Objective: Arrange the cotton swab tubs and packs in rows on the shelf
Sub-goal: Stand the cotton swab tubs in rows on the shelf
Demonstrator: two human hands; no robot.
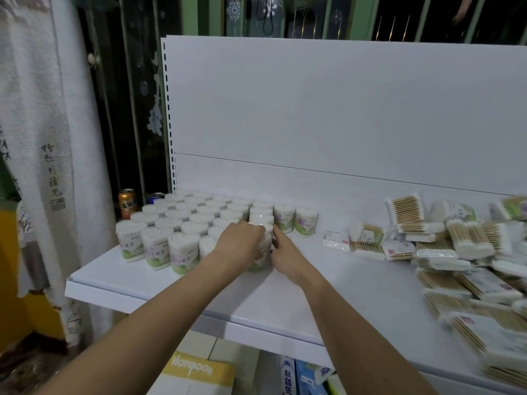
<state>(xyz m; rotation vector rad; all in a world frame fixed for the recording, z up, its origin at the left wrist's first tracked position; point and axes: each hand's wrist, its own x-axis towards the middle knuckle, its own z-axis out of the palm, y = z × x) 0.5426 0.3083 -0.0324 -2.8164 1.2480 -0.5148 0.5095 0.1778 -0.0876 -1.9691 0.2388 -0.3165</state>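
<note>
Fingers [258,233] of the left hand [242,242] curl over the top of a cotton swab tub [261,252] and grip it; the hand hides most of that tub, so only its right edge and base show. Beside it, the right hand [285,252] touches the same tub's right side with a straight forefinger, its other digits tucked under and hard to make out. Both work on the white shelf [285,303], whose right end is cut off by the frame. At the shelf's left stand the tubs in rows [182,223], the back ones washed out against the white panel. To the right lies a loose heap of flat swab packs [456,266], blurred toward the frame's edge. Behind the tubs, two drink cans [127,202] are partly hidden.
</note>
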